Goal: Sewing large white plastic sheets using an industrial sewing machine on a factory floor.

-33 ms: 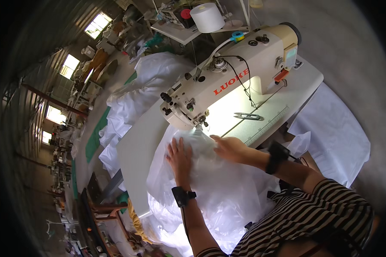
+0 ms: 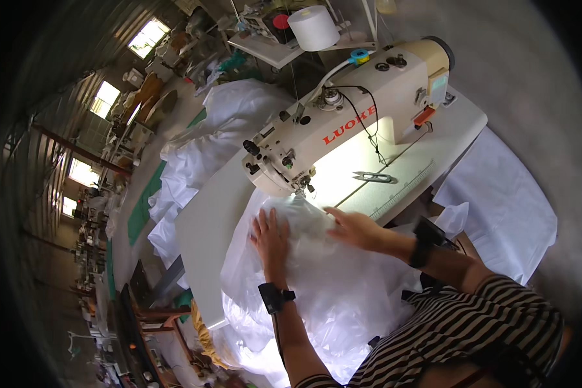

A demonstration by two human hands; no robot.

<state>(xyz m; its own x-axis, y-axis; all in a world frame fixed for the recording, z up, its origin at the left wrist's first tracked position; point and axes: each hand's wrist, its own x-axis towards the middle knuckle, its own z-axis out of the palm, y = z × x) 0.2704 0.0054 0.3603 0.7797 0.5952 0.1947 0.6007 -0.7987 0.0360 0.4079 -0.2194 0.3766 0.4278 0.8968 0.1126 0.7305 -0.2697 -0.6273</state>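
Note:
Thin, shiny white sheeting is bunched under the head of a sewing machine and spills down toward my lap. My left hand lies flat on it, fingers spread, just left of and below the lit needle area. The needle tip itself is too small to make out. At the sheeting's right edge, my right hand has one finger stretched out and the others bent in against the material. Small thread snips rest on the machine bed, beyond my right hand.
A large white thread cone stands behind the machine. More white material is heaped beyond the table's left side, and a white piece hangs at the right. A wooden frame stands at lower left.
My right hand has shifted slightly to the right, away from the needle area. My left hand stays in place on the sheeting.

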